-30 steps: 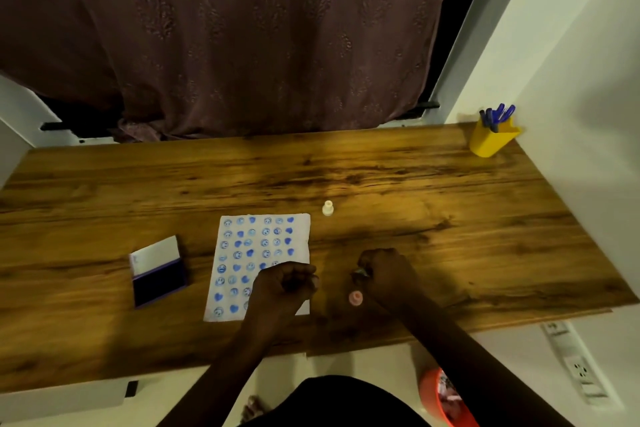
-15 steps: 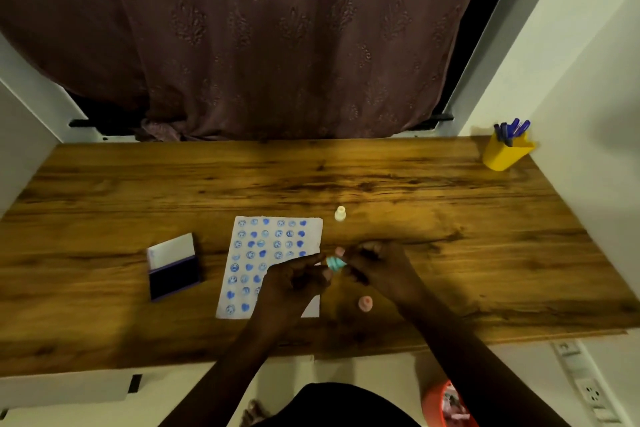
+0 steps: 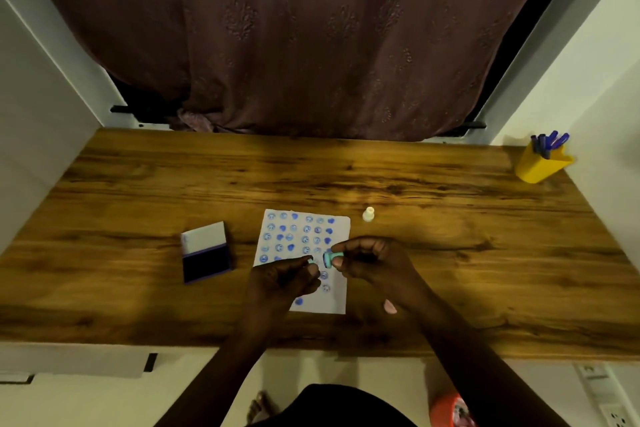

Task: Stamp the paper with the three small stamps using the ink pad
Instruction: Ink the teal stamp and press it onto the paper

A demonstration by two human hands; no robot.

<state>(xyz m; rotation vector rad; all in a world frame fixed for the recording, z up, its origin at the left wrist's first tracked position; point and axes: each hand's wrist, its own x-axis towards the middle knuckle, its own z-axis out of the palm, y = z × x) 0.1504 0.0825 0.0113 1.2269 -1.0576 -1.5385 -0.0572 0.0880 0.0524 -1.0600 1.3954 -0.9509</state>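
A white paper (image 3: 341, 295) covered with blue stamp prints lies on the wooden table (image 3: 450, 253). Over its right half, my right hand (image 3: 375, 263) pinches a small teal stamp (image 3: 331, 258) held sideways. My left hand (image 3: 282, 281) is just left of it, fingertips closed on a tiny teal cap (image 3: 313, 262). The open ink pad (image 3: 206, 262), dark pad facing up and white lid folded back, sits left of the paper. A cream stamp (image 3: 368, 214) stands upright beyond the paper's top right corner. A pink stamp (image 3: 390, 306) peeks out beside my right wrist.
A yellow holder (image 3: 538, 165) with blue pens stands at the table's far right corner. A brown curtain (image 3: 311, 45) hangs behind the table. White walls close in on both sides. An orange object (image 3: 450, 409) lies on the floor at lower right.
My right hand rose from beside the pink stamp to above the paper with the teal stamp. Both hands met, and the left now pinches a small teal piece apart from the stamp.
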